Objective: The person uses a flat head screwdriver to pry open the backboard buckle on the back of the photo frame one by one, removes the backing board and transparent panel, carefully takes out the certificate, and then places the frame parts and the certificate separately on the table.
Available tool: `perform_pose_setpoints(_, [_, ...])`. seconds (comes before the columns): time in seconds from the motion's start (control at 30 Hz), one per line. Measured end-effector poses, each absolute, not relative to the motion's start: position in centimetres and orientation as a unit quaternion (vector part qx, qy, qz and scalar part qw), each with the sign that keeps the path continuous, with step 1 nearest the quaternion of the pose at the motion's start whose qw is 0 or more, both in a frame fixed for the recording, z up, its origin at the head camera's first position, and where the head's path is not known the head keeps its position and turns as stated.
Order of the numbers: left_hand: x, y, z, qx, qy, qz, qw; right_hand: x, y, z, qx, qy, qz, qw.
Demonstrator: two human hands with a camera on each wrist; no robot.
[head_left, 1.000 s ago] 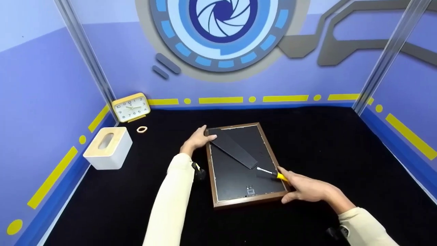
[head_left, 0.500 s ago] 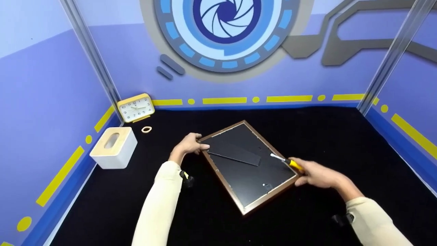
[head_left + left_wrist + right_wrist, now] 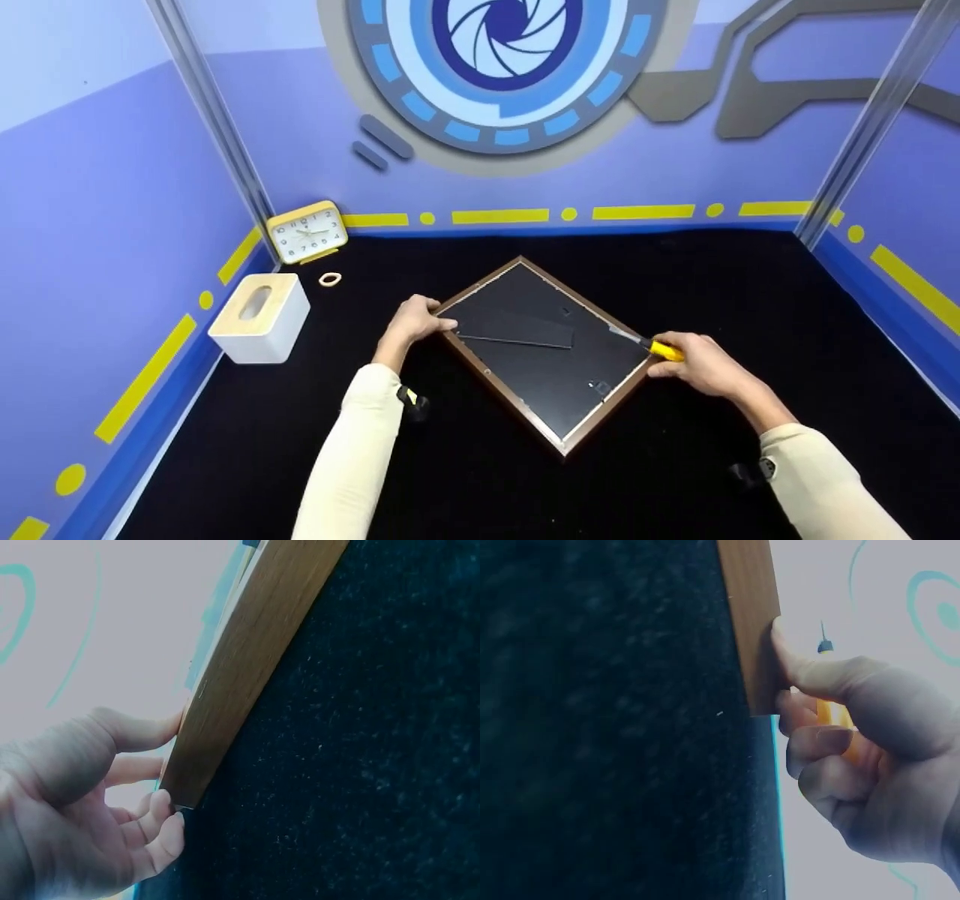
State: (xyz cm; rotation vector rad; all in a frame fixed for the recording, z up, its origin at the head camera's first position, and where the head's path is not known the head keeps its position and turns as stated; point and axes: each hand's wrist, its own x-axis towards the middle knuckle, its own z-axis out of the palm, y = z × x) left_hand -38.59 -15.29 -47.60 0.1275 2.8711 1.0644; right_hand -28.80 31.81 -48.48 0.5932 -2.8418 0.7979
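In the head view a brown wooden picture frame (image 3: 517, 411) lies back side up, turned cornerwise, its black backing board (image 3: 525, 375) and folded stand leg (image 3: 517, 330) showing. My left hand (image 3: 412, 321) grips the left corner, thumb on top; the left wrist view shows the thumb (image 3: 146, 731) and fingers at the end of the wooden side. At the right corner, my right hand (image 3: 701, 364) holds a yellow-handled screwdriver (image 3: 666, 350), its metal shaft lying out over the backing. The right wrist view has that thumb (image 3: 810, 673) pressed to the frame's wooden edge, with the other fingers curled round the handle.
A black cloth (image 3: 465, 495) covers the table. At the back left stand a yellow alarm clock (image 3: 309, 232) and a white tissue box (image 3: 262, 322) with a wooden lid. A small wooden ring (image 3: 330, 279) lies between them. Patterned walls (image 3: 480, 180) enclose the back and sides.
The picture frame has turned counterclockwise on the cloth, from nearly straight to cornerwise. My right hand has moved away from me and rightward with the screwdriver; my left hand has shifted slightly left and nearer.
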Motion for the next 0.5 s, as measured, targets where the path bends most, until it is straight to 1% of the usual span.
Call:
perform_pose_setpoints(0.1, [-38.3,-15.3,-47.3,0.040,0.941,0.334,0.034,-28.6,31.5,-48.6,0.186,-0.939,0.280,0.078])
perform_pose_setpoints(0.17, [-38.2,-15.3,-47.2,0.041,0.945,0.322,0.035,-28.5,31.2,-48.6,0.172,-0.937,0.295,0.073])
perform_pose_setpoints(0.3, [-37.6,-15.1,-47.0,0.046,0.952,0.298,0.052,-28.4,30.6,-48.6,0.161,-0.936,0.311,0.035])
perform_pose_setpoints(0.5, [-36.3,-14.8,-46.7,0.093,0.947,0.289,0.109,-29.3,30.6,-49.2,0.160,-0.929,0.334,-0.025])
